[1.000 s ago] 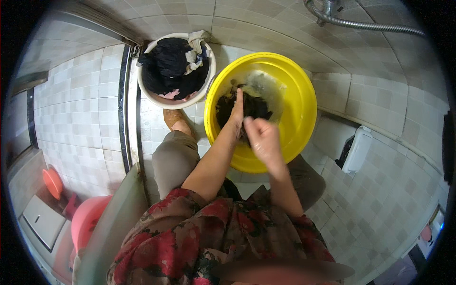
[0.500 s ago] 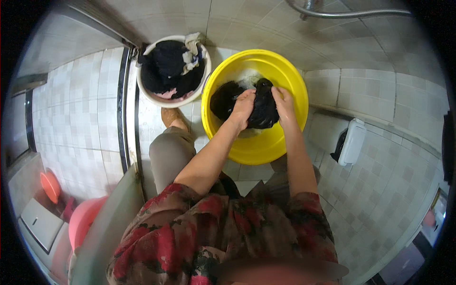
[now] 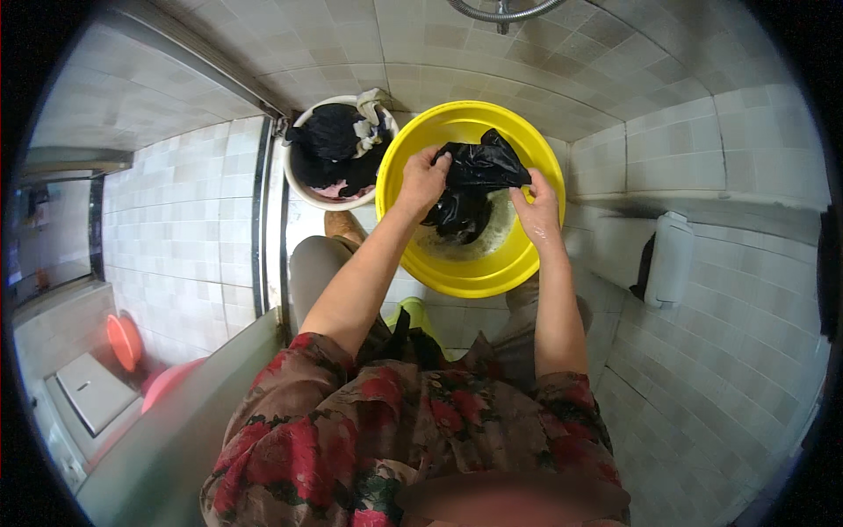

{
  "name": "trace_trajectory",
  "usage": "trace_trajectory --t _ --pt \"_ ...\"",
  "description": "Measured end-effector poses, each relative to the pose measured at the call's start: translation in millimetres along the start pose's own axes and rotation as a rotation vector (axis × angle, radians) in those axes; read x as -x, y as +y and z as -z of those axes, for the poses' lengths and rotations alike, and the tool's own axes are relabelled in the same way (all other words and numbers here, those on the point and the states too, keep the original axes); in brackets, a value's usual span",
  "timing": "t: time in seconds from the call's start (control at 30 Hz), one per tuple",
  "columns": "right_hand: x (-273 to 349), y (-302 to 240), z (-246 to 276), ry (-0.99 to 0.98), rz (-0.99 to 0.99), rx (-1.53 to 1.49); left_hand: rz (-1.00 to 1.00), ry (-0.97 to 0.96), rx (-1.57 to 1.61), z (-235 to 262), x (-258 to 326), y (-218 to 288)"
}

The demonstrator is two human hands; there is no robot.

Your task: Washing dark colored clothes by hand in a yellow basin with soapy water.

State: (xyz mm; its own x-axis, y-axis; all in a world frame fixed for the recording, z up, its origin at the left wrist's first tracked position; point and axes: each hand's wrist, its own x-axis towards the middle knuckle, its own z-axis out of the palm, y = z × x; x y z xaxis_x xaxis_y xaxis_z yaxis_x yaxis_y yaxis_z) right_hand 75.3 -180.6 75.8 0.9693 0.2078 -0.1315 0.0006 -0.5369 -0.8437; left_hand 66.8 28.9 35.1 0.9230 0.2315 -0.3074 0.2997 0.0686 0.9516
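Note:
A wet black garment (image 3: 481, 167) is stretched between my two hands above the yellow basin (image 3: 546, 167), its lower part hanging down into the water. On its left side my left hand (image 3: 425, 180) pinches the cloth. My right hand (image 3: 538, 209) grips the opposite edge between thumb and fingers, near the basin's right side. Cloudy, slightly foamy water (image 3: 499, 228) shows around the submerged cloth. What kind of garment it is cannot be made out.
A white tub (image 3: 306, 186) of dark laundry (image 3: 329, 132) stands left of the basin, a pale cloth (image 3: 371, 123) over its rim. Tiled walls rise behind and to the right. A shower hose (image 3: 505, 16) hangs at the top. A translucent panel (image 3: 189, 413) stands at my left.
The black garment has been lifted and spread wider; before, it was bunched low between my hands. Both hands have moved farther apart. The view has shifted slightly.

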Motion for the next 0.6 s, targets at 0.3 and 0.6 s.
trace_trajectory --t 0.3,0.6 --pt "-30.0 13.0 7.9 0.019 0.05 -0.029 0.206 -0.156 0.343 31.2 -7.5 49.6" --pt "-40.5 6.3 9.9 0.188 -0.064 -0.896 0.412 -0.276 0.546 -7.6 -2.8 45.7"
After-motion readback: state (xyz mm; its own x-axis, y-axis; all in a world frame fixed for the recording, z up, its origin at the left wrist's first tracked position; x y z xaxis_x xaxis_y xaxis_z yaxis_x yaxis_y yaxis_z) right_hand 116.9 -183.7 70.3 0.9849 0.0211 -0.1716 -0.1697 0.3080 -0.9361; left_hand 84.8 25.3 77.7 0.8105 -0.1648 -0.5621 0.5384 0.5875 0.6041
